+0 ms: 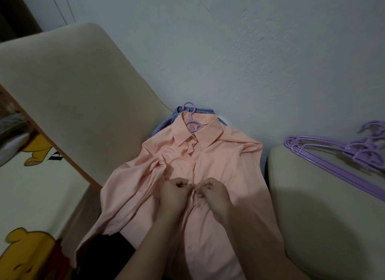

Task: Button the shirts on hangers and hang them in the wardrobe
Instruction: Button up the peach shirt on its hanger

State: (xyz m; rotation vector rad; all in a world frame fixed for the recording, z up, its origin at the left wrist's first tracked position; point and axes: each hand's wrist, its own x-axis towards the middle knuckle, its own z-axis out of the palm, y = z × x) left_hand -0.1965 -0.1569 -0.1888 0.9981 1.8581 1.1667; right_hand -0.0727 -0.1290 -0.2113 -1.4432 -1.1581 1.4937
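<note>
A peach shirt lies front up against the wall on a purple hanger, whose hook shows at the collar. Under it lies a blue checked shirt on a second purple hanger. My left hand and my right hand meet at the shirt's front placket around mid-chest. Each hand pinches an edge of the placket with curled fingers. One button is visible near the collar and others lower down below my hands.
A beige padded headboard rises on the left. A cushion on the right carries a stack of spare purple hangers. A cartoon-bear bedsheet fills the lower left. The grey wall stands behind.
</note>
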